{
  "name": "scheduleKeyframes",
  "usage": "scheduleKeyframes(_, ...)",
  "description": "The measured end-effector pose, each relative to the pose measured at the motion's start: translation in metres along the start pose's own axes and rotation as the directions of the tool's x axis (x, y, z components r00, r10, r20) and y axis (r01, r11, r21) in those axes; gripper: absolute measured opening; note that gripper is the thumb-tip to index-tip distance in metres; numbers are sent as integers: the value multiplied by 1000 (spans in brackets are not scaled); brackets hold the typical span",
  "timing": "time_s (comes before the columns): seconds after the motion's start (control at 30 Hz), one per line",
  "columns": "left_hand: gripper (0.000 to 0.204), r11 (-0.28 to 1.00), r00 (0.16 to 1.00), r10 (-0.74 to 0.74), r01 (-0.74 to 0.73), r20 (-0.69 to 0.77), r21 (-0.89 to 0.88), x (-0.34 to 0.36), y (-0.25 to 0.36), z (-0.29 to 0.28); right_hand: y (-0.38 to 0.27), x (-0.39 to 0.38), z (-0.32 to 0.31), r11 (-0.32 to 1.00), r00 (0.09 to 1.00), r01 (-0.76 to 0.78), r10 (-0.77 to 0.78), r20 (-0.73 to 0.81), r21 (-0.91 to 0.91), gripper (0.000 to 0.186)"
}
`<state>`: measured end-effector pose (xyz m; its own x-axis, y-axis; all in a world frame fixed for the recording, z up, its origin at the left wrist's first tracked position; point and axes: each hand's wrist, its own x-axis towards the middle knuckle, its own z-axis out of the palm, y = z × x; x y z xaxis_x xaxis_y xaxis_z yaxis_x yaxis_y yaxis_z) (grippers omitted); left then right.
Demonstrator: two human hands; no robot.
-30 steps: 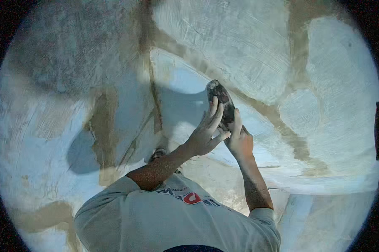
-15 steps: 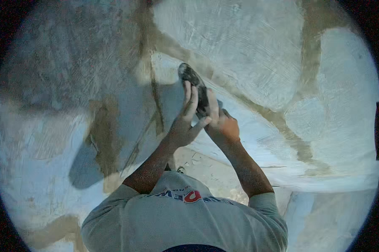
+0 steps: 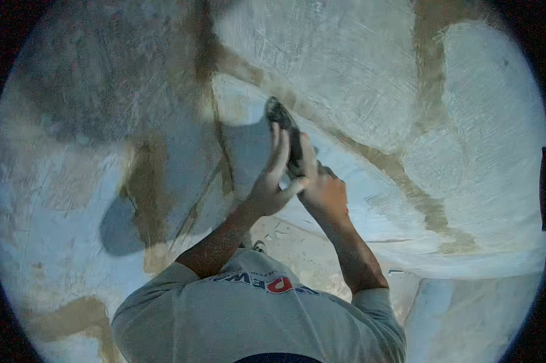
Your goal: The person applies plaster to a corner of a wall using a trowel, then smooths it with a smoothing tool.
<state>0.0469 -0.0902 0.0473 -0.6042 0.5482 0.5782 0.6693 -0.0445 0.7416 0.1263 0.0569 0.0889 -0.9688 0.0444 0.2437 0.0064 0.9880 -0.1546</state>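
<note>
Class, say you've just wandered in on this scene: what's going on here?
A person in a grey shirt has both hands on a dark, elongated tool. The left hand rests its fingers along it, while the right hand holds its lower end. The tool is at a patchy, pale-and-brown surface; whether it touches is hard to tell. A broad shadow falls to the left.
</note>
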Motion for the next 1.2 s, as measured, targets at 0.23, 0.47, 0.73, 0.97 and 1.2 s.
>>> scheduleKeyframes(0.23, 108, 984, 994, 2, 18, 110, -178, -8, 24, 58, 21, -60, -34, 987, 988, -155, 155, -3, -49, 83)
scheduleKeyframes(0.47, 106, 992, 999, 36, -40, -39, -119, -7, -1, 34, 17, -29, -4, 995, 987, -32, 46, 152, -97, 75)
scheduleKeyframes(0.73, 104, 999, 995, 11, -8, -97, 31, 7, -24, -45, -29, 45, 20, 993, 984, -41, 20, 177, 114, 48)
scheduleKeyframes(0.97, 104, 989, 996, 3, 11, -92, 145, 1, -30, -40, -34, 44, 8, 1000, 977, 12, -18, 214, 28, 53)
scheduleKeyframes(1.2, 107, 992, 999, 49, -50, -5, -119, -4, 11, 28, 5, -32, -19, 990, 991, -136, 136, 7, 38, 52)
